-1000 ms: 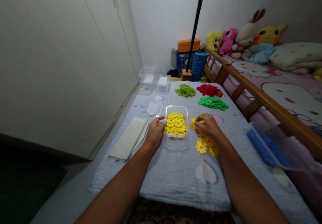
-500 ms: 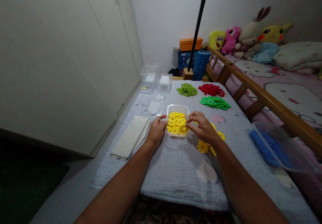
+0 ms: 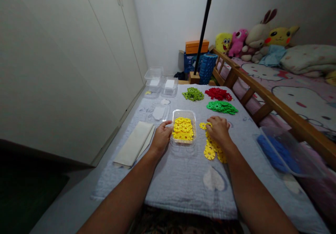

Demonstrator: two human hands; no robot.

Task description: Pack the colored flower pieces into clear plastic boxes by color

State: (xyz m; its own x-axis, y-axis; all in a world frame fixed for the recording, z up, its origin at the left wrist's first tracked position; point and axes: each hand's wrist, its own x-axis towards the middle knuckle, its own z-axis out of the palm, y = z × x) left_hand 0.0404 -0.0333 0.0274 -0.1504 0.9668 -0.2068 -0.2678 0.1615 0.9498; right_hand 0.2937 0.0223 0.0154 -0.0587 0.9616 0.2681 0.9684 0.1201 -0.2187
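The left hand [image 3: 161, 136] is holding the tray [image 3: 183, 142] of yellow discs [image 3: 183, 128] by its left wall, grip closed on it. The right hand [image 3: 219, 130] is resting on the loose discs [image 3: 210, 151] just beside the tray on the blanket [image 3: 181, 178]; whether its grip is pinching one cannot be told

A home bedroom. A wooden-framed bed [image 3: 265, 94] with cartoon-print bedding holds plush toys [image 3: 256, 34]. White wardrobe doors [image 3: 78, 52] line the opposite wall.

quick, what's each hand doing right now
Left hand: holding the tray by its side.
Right hand: on the loose yellow pieces; grip cannot be told.
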